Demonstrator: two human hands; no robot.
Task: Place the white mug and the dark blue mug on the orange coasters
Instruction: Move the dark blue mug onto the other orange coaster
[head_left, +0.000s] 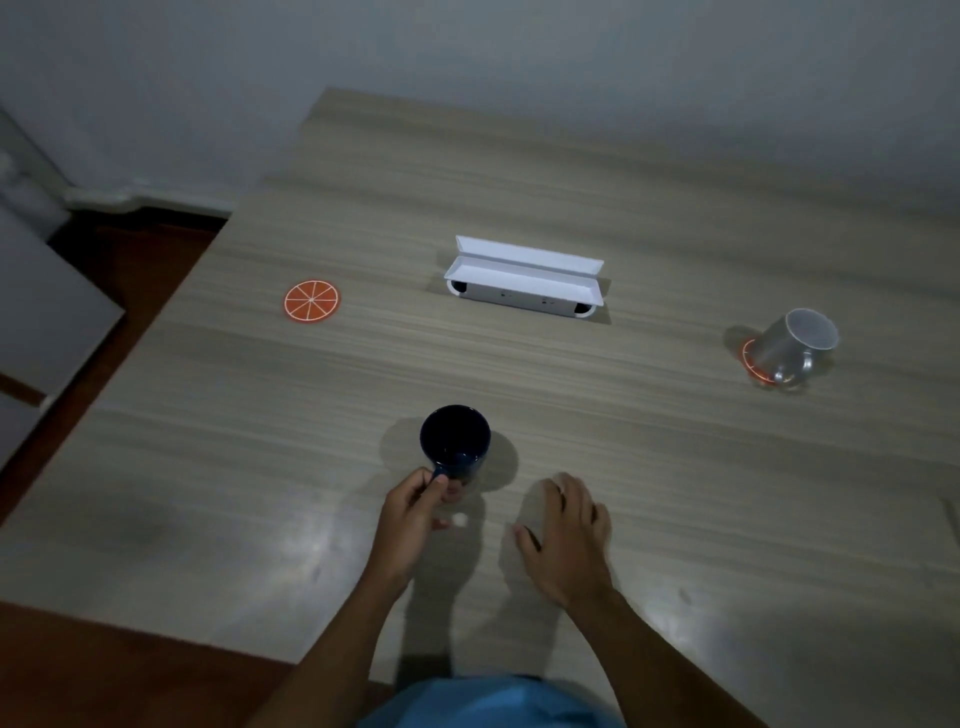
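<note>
The dark blue mug stands upright on the wooden table near the front middle. My left hand pinches its handle from the near side. My right hand hovers palm down over the table to the right of the mug, fingers spread, holding nothing. The white mug stands at the far right on an orange coaster, which it mostly covers. A second orange coaster, patterned like a citrus slice, lies bare at the left.
A white open box sits in the middle of the table beyond the blue mug. The table's left edge drops to a dark reddish floor. A pale wall runs behind.
</note>
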